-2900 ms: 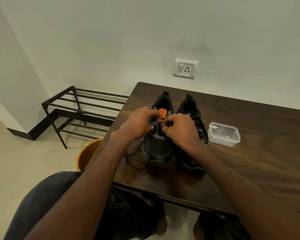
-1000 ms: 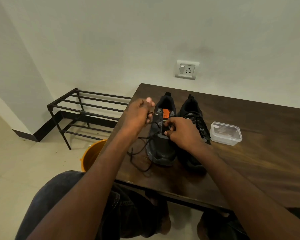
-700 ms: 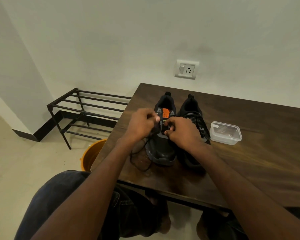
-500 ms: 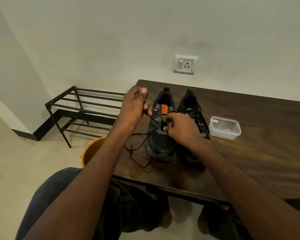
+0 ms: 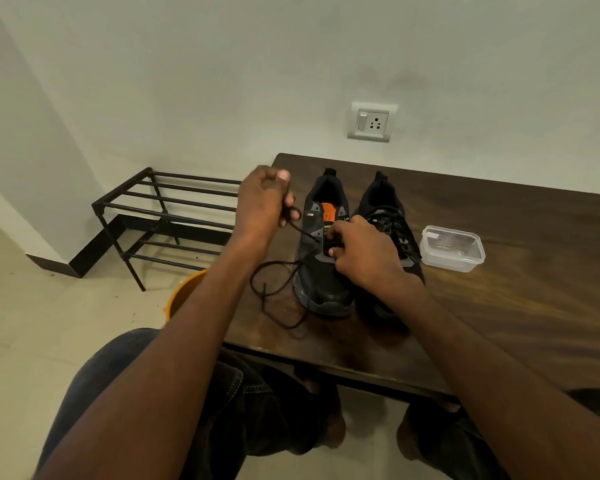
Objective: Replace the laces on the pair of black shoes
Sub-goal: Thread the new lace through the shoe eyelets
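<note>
Black shoes: pair on tabletop (image 5: 499, 271), toes toward wearer. Left shoe (image 5: 323, 265) partly unlaced; right shoe (image 5: 388, 230), at its 3 o'clock, laced. Left hand (image 5: 262, 207) grip pinches lace (image 5: 278, 292), drawing it toward 10 o'clock, apparently through eyelets. Right hand (image 5: 364, 256) grip curled on the tongue, bracing.

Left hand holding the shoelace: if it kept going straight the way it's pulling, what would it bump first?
Likely nothing soon. The left hand pulls the lace up and leftward from the shoe; beyond it only the wall shows, though depth is unclear.
</note>
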Available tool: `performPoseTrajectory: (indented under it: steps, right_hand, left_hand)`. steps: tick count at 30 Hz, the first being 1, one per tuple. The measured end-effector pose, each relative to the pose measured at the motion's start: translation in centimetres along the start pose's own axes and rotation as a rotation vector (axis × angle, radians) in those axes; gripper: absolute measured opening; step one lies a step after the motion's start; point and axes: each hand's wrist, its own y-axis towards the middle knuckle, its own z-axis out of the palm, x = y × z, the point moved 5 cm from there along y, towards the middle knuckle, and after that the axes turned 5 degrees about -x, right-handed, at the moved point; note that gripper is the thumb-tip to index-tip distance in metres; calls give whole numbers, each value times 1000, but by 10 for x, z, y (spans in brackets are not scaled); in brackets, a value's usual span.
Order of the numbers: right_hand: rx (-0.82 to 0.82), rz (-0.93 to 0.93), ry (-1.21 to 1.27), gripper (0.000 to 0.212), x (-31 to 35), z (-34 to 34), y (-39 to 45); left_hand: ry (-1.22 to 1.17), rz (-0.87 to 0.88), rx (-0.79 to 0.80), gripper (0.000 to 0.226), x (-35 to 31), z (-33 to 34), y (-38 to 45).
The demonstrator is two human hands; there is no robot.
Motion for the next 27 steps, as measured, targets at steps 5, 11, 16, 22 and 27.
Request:
performPoseTrajectory:
  steps: [5,11,16,22,27]
  right_hand:
    - [-13,2,24,41,1,-1,0]
    - [9,32,32,44,-5,1,-4]
    - [-4,30,-10,45,4,-3,-3]
    - [-51,-188,-80,49,25,1,-14]
    - [5,-248,-35,40,27,3,-15]
  left_hand:
    - [859,163,281,10,38,19,-15]
    - [425,-7,88,11,31,16,-17]
    - [467,-61,97,13,31,10,-14]
    - [880,166,7,9,26,-7,-4]
    - [1158,78,20,6,33,-11,-7]
